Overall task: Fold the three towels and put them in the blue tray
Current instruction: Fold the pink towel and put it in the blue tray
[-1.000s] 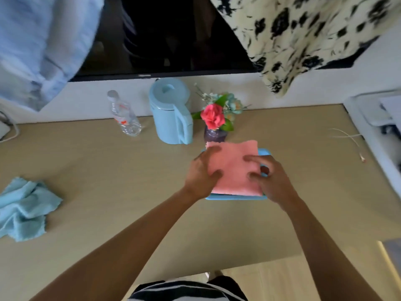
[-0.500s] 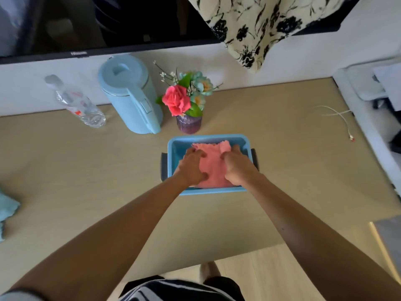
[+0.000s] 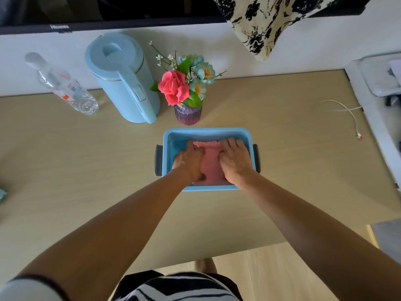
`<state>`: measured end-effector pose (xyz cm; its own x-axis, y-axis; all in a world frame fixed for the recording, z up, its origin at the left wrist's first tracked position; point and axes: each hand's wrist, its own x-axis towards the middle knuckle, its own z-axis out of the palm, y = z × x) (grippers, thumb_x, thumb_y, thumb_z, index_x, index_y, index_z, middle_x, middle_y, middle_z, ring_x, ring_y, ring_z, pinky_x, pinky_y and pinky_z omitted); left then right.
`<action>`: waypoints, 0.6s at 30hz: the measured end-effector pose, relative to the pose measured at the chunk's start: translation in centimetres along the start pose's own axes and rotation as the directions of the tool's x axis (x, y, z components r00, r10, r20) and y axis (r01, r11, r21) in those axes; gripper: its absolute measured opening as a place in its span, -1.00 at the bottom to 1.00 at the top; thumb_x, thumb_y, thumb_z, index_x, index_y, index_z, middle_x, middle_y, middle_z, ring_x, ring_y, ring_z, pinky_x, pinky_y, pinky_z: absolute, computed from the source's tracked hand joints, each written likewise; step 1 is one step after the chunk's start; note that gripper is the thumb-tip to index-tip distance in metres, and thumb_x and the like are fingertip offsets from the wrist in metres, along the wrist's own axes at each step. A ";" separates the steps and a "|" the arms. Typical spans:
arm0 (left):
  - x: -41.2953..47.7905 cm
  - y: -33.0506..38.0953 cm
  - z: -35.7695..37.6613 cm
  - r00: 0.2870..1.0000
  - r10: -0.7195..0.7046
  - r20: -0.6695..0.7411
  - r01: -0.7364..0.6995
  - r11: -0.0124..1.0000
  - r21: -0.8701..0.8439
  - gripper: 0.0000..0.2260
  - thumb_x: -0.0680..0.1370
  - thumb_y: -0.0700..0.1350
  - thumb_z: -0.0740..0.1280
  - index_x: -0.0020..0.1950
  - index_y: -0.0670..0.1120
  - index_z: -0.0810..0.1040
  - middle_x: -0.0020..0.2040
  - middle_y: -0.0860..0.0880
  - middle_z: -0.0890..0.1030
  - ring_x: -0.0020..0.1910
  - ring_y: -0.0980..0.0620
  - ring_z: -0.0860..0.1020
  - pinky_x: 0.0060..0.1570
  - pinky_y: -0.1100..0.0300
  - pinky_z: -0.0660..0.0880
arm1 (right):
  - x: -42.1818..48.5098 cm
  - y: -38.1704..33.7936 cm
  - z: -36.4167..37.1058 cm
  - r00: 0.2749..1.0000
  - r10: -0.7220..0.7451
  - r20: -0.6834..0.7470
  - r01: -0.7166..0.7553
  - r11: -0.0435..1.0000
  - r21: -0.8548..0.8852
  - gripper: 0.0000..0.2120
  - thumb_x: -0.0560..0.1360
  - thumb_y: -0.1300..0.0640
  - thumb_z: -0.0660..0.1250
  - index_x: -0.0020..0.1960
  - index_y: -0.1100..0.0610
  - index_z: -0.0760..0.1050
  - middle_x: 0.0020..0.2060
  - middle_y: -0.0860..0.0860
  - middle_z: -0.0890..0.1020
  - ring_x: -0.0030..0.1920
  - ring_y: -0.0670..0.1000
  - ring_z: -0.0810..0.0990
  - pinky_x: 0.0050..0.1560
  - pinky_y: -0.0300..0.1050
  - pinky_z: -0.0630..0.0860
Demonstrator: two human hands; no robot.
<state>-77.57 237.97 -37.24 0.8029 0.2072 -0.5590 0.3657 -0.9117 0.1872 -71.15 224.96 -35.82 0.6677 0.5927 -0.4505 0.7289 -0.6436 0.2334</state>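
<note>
Pink towel [image 3: 211, 164] inside blue tray [image 3: 207, 132]

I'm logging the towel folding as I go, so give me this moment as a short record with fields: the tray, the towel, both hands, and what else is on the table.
tray: blue tray on the wooden table, in front of the purple vase of flowers
towel: pink towel, folded, lying inside the tray
left hand: left hand flat on the towel's left side
right hand: right hand flat on its right side
other items: light blue kettle, plastic bottle, white cable
</note>
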 end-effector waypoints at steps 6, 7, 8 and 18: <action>1.0 0.2 1.0 0.999 0.041 0.009 -0.042 0.982 0.185 -0.15 0.29 0.25 0.53 0.46 0.00 0.26 0.36 -0.15 0.30 0.28 -0.18 0.40 0.13 -0.10 0.54 | 0.8 -0.5 1.1 0.997 -0.067 0.035 0.069 0.996 -0.054 -0.53 0.48 0.13 0.39 0.38 0.13 0.48 0.39 0.09 0.43 0.43 0.11 0.36 0.51 0.00 0.20; 1.1 0.2 1.1 0.999 0.030 0.034 -0.035 0.985 0.168 -0.13 0.29 0.25 0.53 0.47 0.00 0.23 0.35 -0.15 0.33 0.28 -0.19 0.41 0.15 -0.11 0.53 | 0.9 -0.6 1.2 0.997 -0.067 0.042 0.069 0.997 -0.041 -0.49 0.49 0.13 0.38 0.42 0.15 0.42 0.42 0.10 0.41 0.45 0.10 0.35 0.54 0.00 0.16; 1.1 0.2 1.0 0.998 0.016 0.066 -0.025 0.989 0.148 -0.11 0.29 0.25 0.53 0.48 0.01 0.21 0.35 -0.15 0.36 0.27 -0.19 0.43 0.16 -0.12 0.52 | 1.0 -0.6 1.2 0.997 -0.064 0.046 0.065 0.998 -0.019 -0.48 0.51 0.13 0.37 0.44 0.17 0.40 0.43 0.11 0.40 0.47 0.11 0.35 0.56 0.00 0.14; -5.5 -1.6 -3.9 0.991 0.119 -0.059 -0.130 0.958 -0.257 -0.47 0.45 0.14 0.44 0.38 0.07 0.45 0.26 -0.01 0.58 0.21 -0.12 0.58 0.15 -0.01 0.54 | -3.0 -0.4 -3.7 0.988 0.142 -0.054 -0.078 0.780 0.621 -0.51 0.47 -0.09 0.43 0.32 0.09 0.46 0.22 0.07 0.56 0.22 0.15 0.55 0.09 0.01 0.48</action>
<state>-80.77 239.70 -31.33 0.8670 0.1179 -0.4841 0.3668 -0.8087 0.4599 -72.86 225.25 -31.35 0.7715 0.5209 -0.3654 0.4224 -0.8488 -0.3180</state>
